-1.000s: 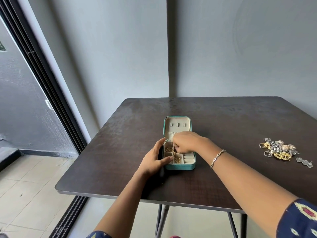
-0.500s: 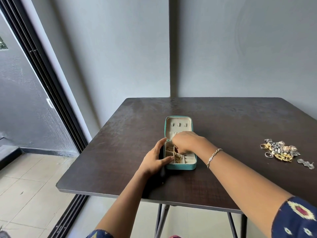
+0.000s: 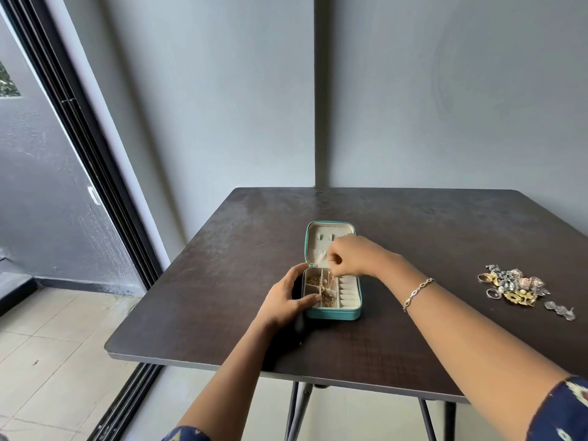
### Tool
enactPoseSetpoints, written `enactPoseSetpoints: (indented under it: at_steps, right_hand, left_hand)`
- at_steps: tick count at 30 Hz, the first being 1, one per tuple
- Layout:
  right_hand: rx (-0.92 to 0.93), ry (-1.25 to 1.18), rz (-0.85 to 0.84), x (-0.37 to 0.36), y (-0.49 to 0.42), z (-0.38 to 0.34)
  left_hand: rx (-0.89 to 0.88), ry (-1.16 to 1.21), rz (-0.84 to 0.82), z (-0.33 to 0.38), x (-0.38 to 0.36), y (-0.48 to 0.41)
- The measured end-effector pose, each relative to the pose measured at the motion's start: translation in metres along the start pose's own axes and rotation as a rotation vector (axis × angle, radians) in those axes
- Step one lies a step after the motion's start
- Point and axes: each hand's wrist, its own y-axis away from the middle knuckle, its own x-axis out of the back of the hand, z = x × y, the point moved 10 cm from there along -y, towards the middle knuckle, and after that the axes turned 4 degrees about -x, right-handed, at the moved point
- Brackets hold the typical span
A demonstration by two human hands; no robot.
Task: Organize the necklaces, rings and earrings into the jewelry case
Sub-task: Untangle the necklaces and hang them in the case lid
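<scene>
A small teal jewelry case point(image 3: 337, 313) lies open near the middle of the dark table, its cream lid point(image 3: 318, 240) standing up at the back. My left hand point(image 3: 286, 297) grips the case's left side, thumb on the front compartment. My right hand point(image 3: 350, 254) hovers over the back of the tray and pinches a thin gold necklace chain point(image 3: 327, 281) that hangs down into a middle compartment. Gold chains lie in the left compartments. A pile of loose gold and silver jewelry point(image 3: 515, 286) sits at the table's right.
The dark wooden table point(image 3: 397, 224) stands against a grey wall corner. Its near edge runs below my forearms, with metal legs underneath. A sliding door frame point(image 3: 105, 173) and tiled floor point(image 3: 47, 361) lie to the left.
My right hand has risen from the tray toward the lid, drawing the thin chain upward. My left hand stays on the case.
</scene>
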Motion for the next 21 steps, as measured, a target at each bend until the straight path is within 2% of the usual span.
enactPoseSetpoints:
  at_steps: [6, 14, 21]
  right_hand:
    - [0.008, -0.232, 0.090, 0.015, 0.005, 0.000]
    - [0.018, -0.352, 0.167, 0.031, 0.011, 0.001]
    - [0.058, -0.346, 0.174, 0.042, 0.013, -0.006]
  left_hand:
    - [-0.007, 0.013, 0.043, -0.002, 0.003, 0.001]
    - [-0.019, 0.065, 0.113, -0.001, 0.008, 0.003]
    - [0.007, 0.163, 0.324, 0.002, 0.030, 0.001]
